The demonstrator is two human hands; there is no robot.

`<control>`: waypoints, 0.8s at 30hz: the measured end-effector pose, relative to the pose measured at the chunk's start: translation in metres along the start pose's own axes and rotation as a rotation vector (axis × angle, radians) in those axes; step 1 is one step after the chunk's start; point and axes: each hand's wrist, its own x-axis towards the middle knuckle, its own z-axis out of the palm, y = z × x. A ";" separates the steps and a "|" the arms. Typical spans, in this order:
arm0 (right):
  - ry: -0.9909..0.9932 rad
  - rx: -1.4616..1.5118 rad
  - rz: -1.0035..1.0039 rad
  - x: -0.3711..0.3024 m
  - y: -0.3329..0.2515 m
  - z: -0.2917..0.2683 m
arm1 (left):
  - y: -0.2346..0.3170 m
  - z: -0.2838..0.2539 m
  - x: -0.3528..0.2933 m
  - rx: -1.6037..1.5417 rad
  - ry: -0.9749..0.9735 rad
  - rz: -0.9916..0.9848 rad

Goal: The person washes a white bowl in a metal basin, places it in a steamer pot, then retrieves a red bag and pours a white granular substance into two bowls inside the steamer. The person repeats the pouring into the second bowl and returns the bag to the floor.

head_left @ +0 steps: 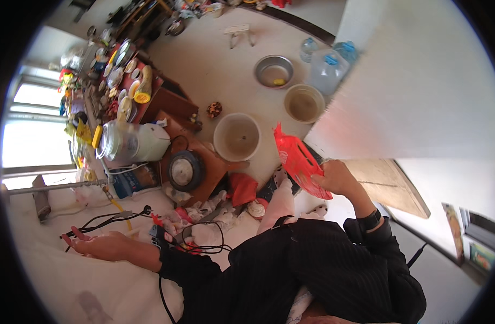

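Observation:
My right hand point(336, 177) is closed on the edge of a red plastic bag point(297, 162), which hangs fairly flat with a crumpled tip at its far end. A dark slot shows in the bag near my fingers. Stretched out to the left, my left hand point(99, 245) has its fingers apart and nothing in them. Black cables point(115, 217) run just beyond it; whether they touch it I cannot tell. Beyond the bag stand a white bucket point(220, 135) and a beige basin point(289, 105).
A metal basin point(258, 80) holds something yellow. Large water bottles point(328, 70) stand by the white wall. On the left, a cluttered reddish cabinet point(169, 100) carries jars and dishes. A small stool point(236, 29) is farther off. A red bag point(242, 189) lies among plastic bags near my legs.

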 end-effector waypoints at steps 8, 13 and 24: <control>0.199 0.384 -0.091 0.154 -0.098 -0.039 | -0.039 0.012 0.072 0.180 0.068 0.386; 0.205 0.555 -0.056 0.236 -0.156 -0.076 | -0.048 0.003 0.085 0.249 0.199 0.327; 0.085 0.974 -0.111 0.466 -0.246 -0.162 | -0.084 0.130 0.042 0.390 0.165 0.097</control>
